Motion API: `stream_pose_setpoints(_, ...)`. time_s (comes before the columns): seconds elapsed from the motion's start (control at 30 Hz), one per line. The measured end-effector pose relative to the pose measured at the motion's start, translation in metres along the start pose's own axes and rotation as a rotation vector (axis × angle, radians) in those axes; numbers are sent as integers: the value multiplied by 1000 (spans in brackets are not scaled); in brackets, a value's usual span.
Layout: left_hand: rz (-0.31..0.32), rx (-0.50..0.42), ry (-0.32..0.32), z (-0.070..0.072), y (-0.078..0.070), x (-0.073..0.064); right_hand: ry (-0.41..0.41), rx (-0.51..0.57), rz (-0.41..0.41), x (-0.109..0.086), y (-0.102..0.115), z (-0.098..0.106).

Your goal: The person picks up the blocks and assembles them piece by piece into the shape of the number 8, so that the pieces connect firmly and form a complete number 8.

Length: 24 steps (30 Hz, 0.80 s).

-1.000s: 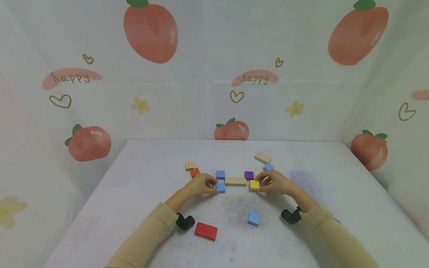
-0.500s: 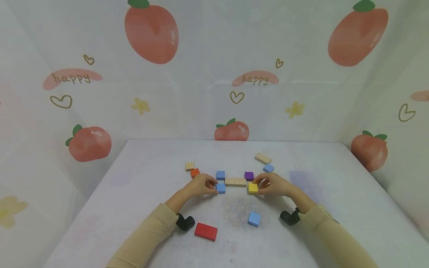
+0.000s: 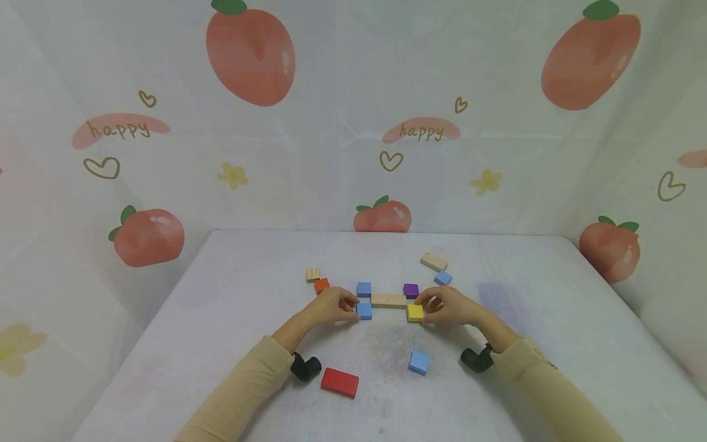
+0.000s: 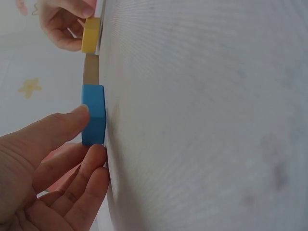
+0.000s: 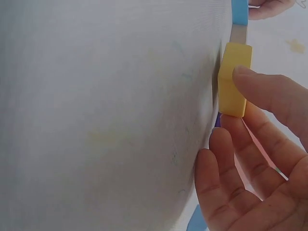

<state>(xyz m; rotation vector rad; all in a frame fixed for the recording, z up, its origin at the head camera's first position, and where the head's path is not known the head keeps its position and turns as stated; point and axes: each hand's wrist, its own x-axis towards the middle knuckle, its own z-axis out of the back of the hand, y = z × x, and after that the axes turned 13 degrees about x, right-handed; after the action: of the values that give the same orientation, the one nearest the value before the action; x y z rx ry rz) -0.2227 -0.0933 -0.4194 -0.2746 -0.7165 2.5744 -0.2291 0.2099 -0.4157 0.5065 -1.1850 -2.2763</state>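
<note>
My left hand (image 3: 330, 305) pinches a blue block (image 3: 364, 311) between thumb and fingers, at the near left end of a plain wooden block (image 3: 389, 301). In the left wrist view the thumb presses the face of this blue block (image 4: 94, 115). At the other end of the wooden block, my right hand (image 3: 450, 305) holds a yellow block (image 3: 415, 313) by its right side. The right wrist view shows the thumb on the yellow block (image 5: 234, 82), fingers behind it. A second blue block (image 3: 364, 289) and a purple block (image 3: 411, 291) lie just behind the wooden one.
A red block (image 3: 339, 382) and a loose blue block (image 3: 419, 361) lie nearer the front. Behind my left hand are an orange block (image 3: 322, 286) and a striped wooden block (image 3: 313, 275). Back right, a light wooden block (image 3: 434, 262) lies beside a blue block (image 3: 443, 278).
My right hand has brought the yellow block slightly left and toward the front, to the near right end of the wooden block. My left hand stays in place on the blue block.
</note>
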Motion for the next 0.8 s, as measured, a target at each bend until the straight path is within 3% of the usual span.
stream_pose_setpoints(0.8,5,-15,7,2,-1,-1,-7,-3,-6,2,-2,-2)
